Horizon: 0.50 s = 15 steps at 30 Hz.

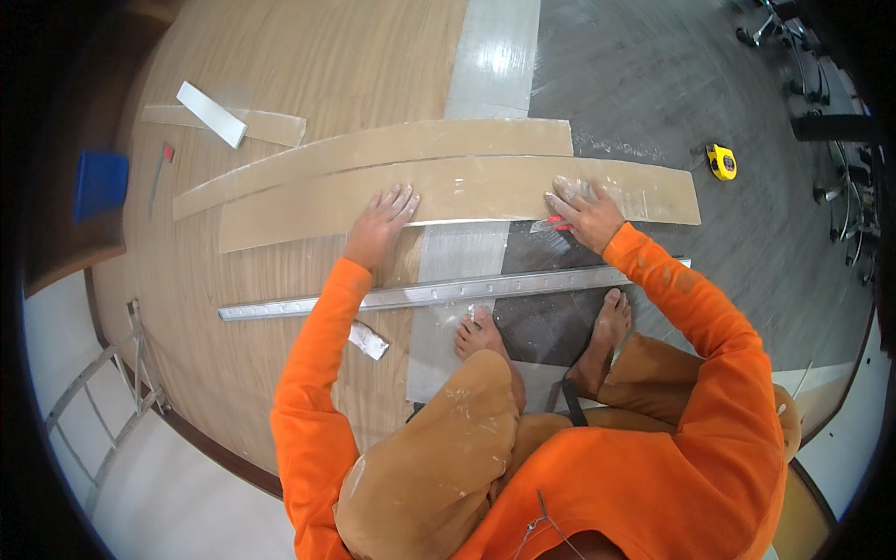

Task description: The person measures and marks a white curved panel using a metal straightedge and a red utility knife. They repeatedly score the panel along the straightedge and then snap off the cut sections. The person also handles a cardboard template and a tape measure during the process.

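A long strip of brown-faced plasterboard (317,207) with white edges lies crosswise on the floor in front of me. My left hand (381,222) presses on its near edge, left of the middle, fingers stretched out and nothing in them. Toward the strip's right end rests my right hand (586,213), dusted white. A red utility knife (559,222) sticks out from under that hand at the near edge; its grip is partly hidden. Just beyond lies a second plasterboard strip (401,142), alongside the first. Nearer my bare feet is a galvanised metal profile (448,291), roughly parallel to the strips.
A yellow tape measure (721,162) lies on the right. Far left are a white offcut (212,114) on a brown strip (275,127), a red-handled tool (163,168) and a blue bin (101,185). A white scrap (370,341) lies near my left foot. Wheeled chairs (793,47) and a ladder (103,401) flank the floor.
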Tool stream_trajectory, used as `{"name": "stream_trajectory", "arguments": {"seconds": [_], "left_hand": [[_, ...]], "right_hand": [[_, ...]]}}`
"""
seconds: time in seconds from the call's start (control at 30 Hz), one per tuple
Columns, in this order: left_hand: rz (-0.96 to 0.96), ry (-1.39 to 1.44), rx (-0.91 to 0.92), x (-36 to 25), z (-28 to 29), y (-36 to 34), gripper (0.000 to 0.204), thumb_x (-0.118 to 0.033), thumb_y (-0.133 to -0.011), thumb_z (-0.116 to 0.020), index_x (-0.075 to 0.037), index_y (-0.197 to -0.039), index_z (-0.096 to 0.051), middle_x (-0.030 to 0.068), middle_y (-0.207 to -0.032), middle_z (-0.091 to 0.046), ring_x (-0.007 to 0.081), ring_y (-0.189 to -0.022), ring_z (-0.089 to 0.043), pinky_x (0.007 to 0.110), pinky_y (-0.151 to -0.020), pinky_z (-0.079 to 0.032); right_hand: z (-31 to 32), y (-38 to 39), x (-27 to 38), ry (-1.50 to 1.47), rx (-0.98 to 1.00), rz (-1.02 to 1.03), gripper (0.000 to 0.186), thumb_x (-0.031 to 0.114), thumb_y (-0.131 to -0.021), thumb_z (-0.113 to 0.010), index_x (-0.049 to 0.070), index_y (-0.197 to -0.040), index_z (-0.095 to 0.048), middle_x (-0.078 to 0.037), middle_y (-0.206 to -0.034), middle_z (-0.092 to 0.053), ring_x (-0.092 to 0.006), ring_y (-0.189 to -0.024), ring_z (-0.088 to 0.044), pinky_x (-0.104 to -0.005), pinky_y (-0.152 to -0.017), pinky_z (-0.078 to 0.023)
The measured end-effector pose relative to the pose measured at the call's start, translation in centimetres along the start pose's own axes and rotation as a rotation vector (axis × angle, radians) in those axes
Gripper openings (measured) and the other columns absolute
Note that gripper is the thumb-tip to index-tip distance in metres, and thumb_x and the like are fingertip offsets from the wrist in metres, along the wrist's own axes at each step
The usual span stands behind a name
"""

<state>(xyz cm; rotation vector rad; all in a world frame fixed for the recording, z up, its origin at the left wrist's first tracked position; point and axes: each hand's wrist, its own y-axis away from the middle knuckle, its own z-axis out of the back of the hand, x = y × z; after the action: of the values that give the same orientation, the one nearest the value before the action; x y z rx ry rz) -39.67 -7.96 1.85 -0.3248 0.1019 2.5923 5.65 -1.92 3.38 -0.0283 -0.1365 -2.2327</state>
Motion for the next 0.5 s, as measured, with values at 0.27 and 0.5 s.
{"name": "stream_trajectory", "arguments": {"seconds": [0.27,0.5], "left_hand": [[0.091,-0.034,0.053,-1.7,0.1,-0.2,0.067,0.001,-0.087,-0.053,-0.008,-0.153,-0.046,0.0154,-0.158,-0.046,0.0337,-0.147,-0.043,0.051,-0.12,-0.036],[0.173,0.007,-0.013,-2.5,-0.6,-0.6,0.07,0.008,-0.082,-0.054,-0.008,-0.149,-0.051,0.0165,-0.152,-0.053,0.0353,-0.141,-0.05,0.053,-0.118,-0.039]], "right_hand": [[-1.7,0.4,0.7,-0.108,0.012,-0.095,0.067,0.012,-0.082,-0.071,0.013,-0.147,-0.052,-0.011,-0.157,-0.049,-0.0275,-0.124,-0.063,-0.0543,-0.116,-0.039],[-1.6,0.4,0.8,-0.109,0.123,-0.081,0.056,0.012,-0.092,-0.058,0.007,-0.148,-0.05,-0.018,-0.161,-0.041,-0.0303,-0.128,-0.062,-0.0633,-0.114,-0.037]]}}
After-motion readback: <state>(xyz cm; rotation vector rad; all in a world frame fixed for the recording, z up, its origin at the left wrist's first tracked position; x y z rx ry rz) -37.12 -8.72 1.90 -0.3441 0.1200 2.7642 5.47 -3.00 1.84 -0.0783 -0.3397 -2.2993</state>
